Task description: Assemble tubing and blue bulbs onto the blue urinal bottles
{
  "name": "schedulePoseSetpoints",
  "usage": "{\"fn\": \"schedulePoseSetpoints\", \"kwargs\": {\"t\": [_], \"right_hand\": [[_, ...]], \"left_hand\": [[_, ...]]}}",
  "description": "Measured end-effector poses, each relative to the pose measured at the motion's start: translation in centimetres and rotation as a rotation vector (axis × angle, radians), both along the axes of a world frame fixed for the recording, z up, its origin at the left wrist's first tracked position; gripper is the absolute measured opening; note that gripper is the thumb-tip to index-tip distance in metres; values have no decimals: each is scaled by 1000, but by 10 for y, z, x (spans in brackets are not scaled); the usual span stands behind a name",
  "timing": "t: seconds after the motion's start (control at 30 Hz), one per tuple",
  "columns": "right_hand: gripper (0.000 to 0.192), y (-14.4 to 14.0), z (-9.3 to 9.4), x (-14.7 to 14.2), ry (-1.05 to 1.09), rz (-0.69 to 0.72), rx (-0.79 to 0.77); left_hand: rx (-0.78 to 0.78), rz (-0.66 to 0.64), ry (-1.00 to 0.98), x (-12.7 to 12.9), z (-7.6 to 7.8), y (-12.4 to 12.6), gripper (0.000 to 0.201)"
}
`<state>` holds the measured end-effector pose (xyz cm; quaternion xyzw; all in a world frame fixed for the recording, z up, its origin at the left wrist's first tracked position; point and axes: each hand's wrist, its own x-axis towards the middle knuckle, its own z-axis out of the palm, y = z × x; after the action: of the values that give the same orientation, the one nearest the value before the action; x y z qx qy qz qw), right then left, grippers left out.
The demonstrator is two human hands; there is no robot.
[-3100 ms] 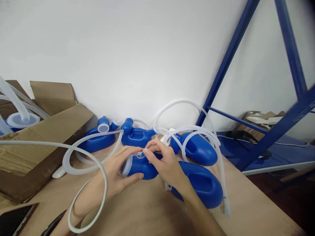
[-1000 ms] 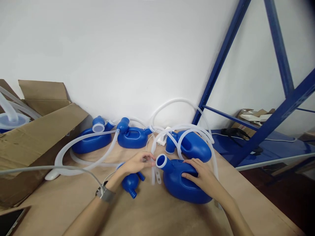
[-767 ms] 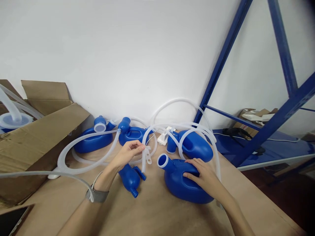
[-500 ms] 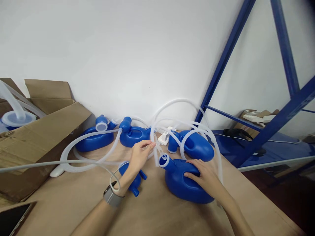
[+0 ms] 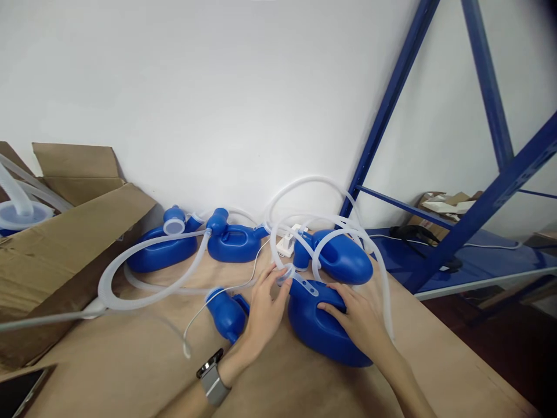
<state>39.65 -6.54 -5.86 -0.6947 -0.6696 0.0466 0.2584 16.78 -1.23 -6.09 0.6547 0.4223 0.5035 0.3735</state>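
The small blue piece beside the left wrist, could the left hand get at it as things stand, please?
Probably yes: the small blue piece lies near the left hand, with only a thin white cable seen across its upper end, though the fingers are at the clear cap.

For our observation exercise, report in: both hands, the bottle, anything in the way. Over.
Right hand gripping blue bottle at its handle. Left hand holding translucent cap at bottle's mouth, seating unclear. Pale tubing loops close by.
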Motion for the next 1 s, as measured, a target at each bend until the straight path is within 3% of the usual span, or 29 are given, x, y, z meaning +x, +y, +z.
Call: {"fn": "schedulePoseSetpoints", "kwargs": {"t": [0.13, 0.3, 0.57, 0.83, 1.0], "right_hand": [[48, -3, -1, -4, 14, -48, 6], [44, -6, 2, -9, 2, -52, 38], [41, -8, -1, -11, -35, -84, 68], [40, -7, 3, -12, -5, -105, 9], [43, -8, 4, -12, -1, -90, 0]], "left_hand": [[94, -39, 171, -4, -9, -3, 49], [189, 40, 178, 1, -20, 1, 41], [463, 165, 187, 7, -41, 6, 34], [416, 220, 53, 16, -44, -2, 34], [269, 179, 70, 11, -39, 1, 33]]}}
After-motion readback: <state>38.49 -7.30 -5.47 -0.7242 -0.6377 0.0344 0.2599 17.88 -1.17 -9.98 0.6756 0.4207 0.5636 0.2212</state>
